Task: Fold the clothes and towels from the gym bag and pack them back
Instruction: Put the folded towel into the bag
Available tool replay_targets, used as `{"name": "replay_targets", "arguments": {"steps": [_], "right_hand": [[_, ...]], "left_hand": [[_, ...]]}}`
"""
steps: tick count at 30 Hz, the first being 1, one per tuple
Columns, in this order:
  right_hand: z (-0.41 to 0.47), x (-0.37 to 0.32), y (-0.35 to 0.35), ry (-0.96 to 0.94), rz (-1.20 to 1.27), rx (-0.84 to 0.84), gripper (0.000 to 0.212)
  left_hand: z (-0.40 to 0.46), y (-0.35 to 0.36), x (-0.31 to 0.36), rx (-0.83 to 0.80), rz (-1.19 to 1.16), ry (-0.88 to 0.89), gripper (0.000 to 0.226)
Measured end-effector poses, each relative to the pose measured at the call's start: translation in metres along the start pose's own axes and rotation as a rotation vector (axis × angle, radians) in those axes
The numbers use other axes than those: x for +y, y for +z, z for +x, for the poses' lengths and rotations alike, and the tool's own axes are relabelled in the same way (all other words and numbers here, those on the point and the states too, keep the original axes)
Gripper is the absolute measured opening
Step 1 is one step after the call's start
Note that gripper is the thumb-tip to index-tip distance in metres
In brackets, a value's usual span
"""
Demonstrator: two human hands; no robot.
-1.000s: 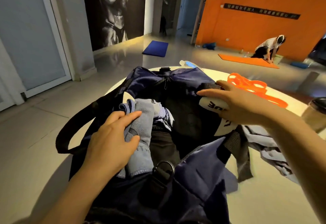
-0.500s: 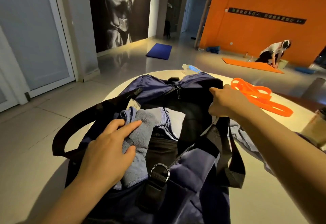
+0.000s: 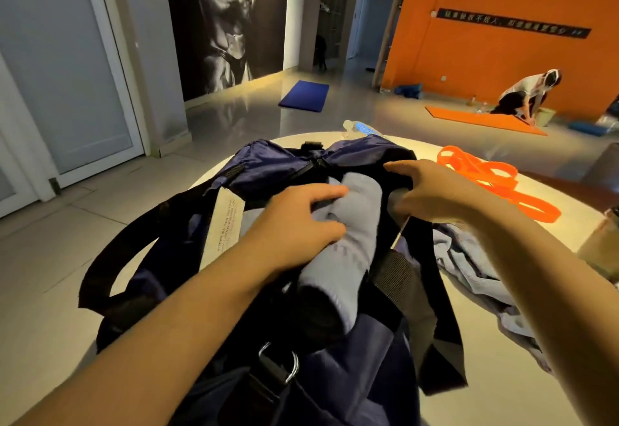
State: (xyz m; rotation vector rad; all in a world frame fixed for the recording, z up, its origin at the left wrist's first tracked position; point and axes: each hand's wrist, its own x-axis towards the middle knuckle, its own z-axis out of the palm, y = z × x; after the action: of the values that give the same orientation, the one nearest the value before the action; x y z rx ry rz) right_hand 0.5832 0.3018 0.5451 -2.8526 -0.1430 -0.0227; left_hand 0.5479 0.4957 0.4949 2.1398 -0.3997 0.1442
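While the left hand (image 3: 301, 221) curls its fingers around the rolled grey towel (image 3: 351, 234), the right hand (image 3: 432, 191) grips the far edge of the gym bag (image 3: 278, 171). I think the right hand pulls that edge back so the opening stays wide and the towel can go in or come out. The towel lies across the open top of the bag, partly inside. Under it the bag looks dark, and I cannot tell what else is in there. Another pale cloth (image 3: 475, 268) lies crumpled on the round table (image 3: 502, 375) just beside the bag, not folded yet. Orange bands (image 3: 495, 184) sit farther back.
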Motion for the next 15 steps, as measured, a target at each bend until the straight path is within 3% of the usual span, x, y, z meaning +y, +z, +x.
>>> {"name": "replay_targets", "arguments": {"steps": [3, 11, 15], "right_hand": [[0.001, 0.006, -0.004, 0.004, 0.056, -0.011, 0.06], [0.004, 0.015, -0.007, -0.043, 0.183, -0.05, 0.064], [0.001, 0.02, -0.006, -0.051, 0.178, -0.064, 0.065]], "left_hand": [[0.031, 0.033, -0.004, -0.052, 0.0, -0.109, 0.052], [0.045, 0.06, -0.028, 0.009, 0.15, -0.178, 0.052], [0.035, 0.064, -0.036, -0.084, 0.248, -0.203, 0.061]]}}
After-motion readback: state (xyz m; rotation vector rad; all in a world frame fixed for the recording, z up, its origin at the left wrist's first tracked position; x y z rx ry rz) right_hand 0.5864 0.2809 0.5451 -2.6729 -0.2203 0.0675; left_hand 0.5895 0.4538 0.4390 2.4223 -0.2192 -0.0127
